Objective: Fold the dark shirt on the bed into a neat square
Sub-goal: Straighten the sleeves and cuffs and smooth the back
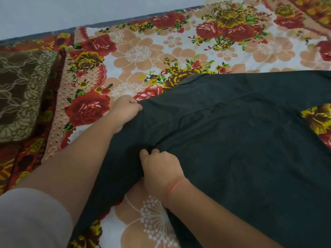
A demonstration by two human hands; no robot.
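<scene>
The dark shirt [241,140] lies spread over the floral sheet [152,51] of the bed, covering the right and lower part of my view, with creases running across it and a patch of sheet showing at its right edge. My left hand [125,111] is at the shirt's upper left edge, its fingers [133,101] curled and gripping the fabric there, so the cloth lifts slightly off the sheet. My right hand [161,169] is nearer to me, on the same left side of the shirt, thumb and fingers pinching a bunched fold of the dark fabric. A strip of the shirt hangs down between my two forearms toward the lower left. A light grey sleeve [30,217] covers my left upper arm. A brown patterned pillow [23,90] sits at the far left of the bed, well apart from the shirt, and a pale wall [71,11] runs behind the bed.
</scene>
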